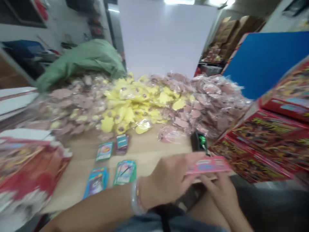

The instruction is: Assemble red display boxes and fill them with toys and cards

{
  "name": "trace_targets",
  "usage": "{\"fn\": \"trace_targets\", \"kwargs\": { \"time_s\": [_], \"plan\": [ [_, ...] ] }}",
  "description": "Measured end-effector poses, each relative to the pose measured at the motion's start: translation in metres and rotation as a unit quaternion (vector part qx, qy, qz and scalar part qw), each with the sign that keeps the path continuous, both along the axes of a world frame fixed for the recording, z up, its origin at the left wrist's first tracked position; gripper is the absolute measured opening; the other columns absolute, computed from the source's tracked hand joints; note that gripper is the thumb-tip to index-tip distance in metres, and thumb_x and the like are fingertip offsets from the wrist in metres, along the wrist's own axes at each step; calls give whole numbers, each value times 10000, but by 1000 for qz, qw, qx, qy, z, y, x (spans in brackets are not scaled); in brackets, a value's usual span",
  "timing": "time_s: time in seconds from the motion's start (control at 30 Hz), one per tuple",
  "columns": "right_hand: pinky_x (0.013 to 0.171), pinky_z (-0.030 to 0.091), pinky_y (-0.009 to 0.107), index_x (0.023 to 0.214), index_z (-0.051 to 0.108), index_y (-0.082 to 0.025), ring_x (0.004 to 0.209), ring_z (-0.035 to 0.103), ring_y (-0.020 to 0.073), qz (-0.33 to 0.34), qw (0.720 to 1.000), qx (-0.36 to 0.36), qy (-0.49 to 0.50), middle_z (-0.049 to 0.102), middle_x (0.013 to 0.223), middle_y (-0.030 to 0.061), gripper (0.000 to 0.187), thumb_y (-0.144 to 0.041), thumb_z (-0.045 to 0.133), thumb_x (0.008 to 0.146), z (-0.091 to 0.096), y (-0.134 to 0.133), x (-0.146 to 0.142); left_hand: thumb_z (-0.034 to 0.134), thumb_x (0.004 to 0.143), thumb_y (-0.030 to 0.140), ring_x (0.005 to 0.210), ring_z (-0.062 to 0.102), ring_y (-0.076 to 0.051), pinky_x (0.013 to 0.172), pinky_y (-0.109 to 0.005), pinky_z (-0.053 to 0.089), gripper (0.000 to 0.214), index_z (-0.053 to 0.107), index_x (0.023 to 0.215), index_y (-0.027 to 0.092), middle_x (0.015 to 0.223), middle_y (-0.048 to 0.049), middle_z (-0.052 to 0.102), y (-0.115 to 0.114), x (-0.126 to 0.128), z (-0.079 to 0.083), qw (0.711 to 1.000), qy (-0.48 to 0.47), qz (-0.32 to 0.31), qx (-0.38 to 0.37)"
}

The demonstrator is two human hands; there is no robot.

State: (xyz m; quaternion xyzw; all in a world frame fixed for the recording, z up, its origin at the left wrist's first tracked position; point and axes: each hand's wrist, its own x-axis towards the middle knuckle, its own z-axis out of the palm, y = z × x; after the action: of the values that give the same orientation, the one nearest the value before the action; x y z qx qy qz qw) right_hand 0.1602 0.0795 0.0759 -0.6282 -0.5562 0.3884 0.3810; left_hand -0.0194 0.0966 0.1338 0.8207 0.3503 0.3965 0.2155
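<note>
- Left hand (164, 180): pinches pink card (209, 165)
- Right hand (220, 193): fingers pinch its lower edge
- Blue-green cards (125, 172) on wooden table (147, 145)
- Bagged yellow-pink pieces (127, 106) heaped behind

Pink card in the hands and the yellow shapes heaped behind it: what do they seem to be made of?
The pink card looks like thin printed card or paper, perhaps glossy: it has a flat, thin edge, though blur hides the finish. The yellow shapes sit in clear plastic bags, shown by creased, shiny film; their own material cannot be told.
</note>
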Motion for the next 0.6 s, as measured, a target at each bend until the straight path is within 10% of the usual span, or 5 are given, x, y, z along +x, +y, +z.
{"fn": "trace_targets", "kwargs": {
  "time_s": [0.13, 0.23, 0.33, 0.47, 0.6],
  "plan": [
    [631, 493, 347, 929, 549, -180, 723, 625, 249, 52, 995, -41, -72, 672, 810, 66, 408, -509, 568, 688, -10, 29, -9, 492, 862, 284, 1034, 580, -193, 846, -313, 493, 631, 163, 1390, 179, 1177, -124, 578, 1, -69, -10, 982, -97, 80, -138],
    [661, 482, 386, 892, 591, -105, 750, 626, 288, 80, 975, -67, -197, 668, 795, 125, 415, -471, 570, 698, -28, 48, -46, 571, 804, 336, 1143, 500, -259, 970, -414, 399, 479, 469, 1235, 154, 1251, -145, 523, -32, -166, -51, 951, 84, 249, -161],
    [813, 440, 441, 1056, 584, -100, 958, 576, 313, 190, 934, 63, -295, 628, 1031, 183, 410, -360, 568, 739, -43, 34, -106, 630, 754, 275, 1195, 452, -264, 1017, -428, 351, 519, 474, 1236, 161, 1293, -139, 490, -85, -238, -93, 915, 254, 258, -180],
    [920, 423, 377, 1168, 556, -113, 1118, 510, 258, 409, 769, 287, -398, 571, 1201, 147, 397, -228, 539, 789, -76, -8, -190, 561, 802, 180, 1237, 408, -210, 1034, -372, 347, 455, 456, 1244, 160, 1335, -119, 447, -122, -255, -122, 902, 328, 197, -199],
    [909, 445, 347, 1050, 628, -56, 1065, 551, 265, 432, 720, 340, -422, 626, 1105, 160, 329, -53, 515, 741, -105, -22, -216, 430, 852, 78, 1179, 475, -180, 998, -342, 395, 385, 458, 1228, 156, 1275, -105, 512, -124, -245, -118, 913, 337, 157, -167]
  ]
}}
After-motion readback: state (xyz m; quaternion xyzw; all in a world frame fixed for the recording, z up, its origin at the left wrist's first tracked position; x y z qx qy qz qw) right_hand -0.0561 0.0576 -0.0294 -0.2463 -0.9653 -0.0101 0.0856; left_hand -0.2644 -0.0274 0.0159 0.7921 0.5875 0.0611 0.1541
